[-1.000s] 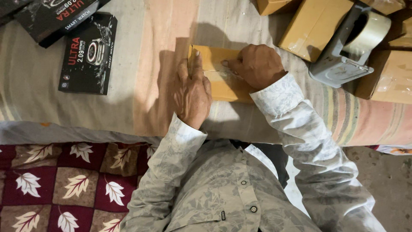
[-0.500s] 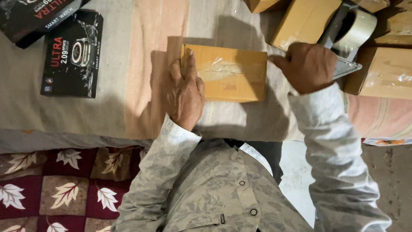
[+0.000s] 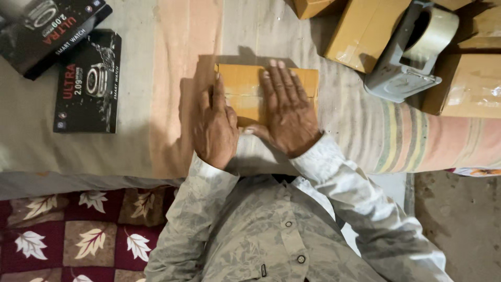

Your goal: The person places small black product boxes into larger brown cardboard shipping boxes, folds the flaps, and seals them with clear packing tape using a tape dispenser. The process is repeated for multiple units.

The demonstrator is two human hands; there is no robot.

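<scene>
A small brown cardboard box (image 3: 245, 91) lies on a striped cloth-covered surface (image 3: 156, 78) at the upper centre of the frame. The right hand (image 3: 286, 112) rests flat on top of it, palm down, fingers spread and straight, covering much of the lid. The left hand (image 3: 214, 125) presses against the box's left side, fingers together and extended, gripping nothing. At upper right, well apart, a grey tape dispenser (image 3: 404, 57) with a roll of clear tape sits among larger cardboard boxes (image 3: 365, 31). At upper left lie two black product boxes (image 3: 88, 83). A leaf-patterned maroon and tan fabric (image 3: 78, 235) fills the lower left. Pale patterned sleeves reach up from the bottom centre.
</scene>
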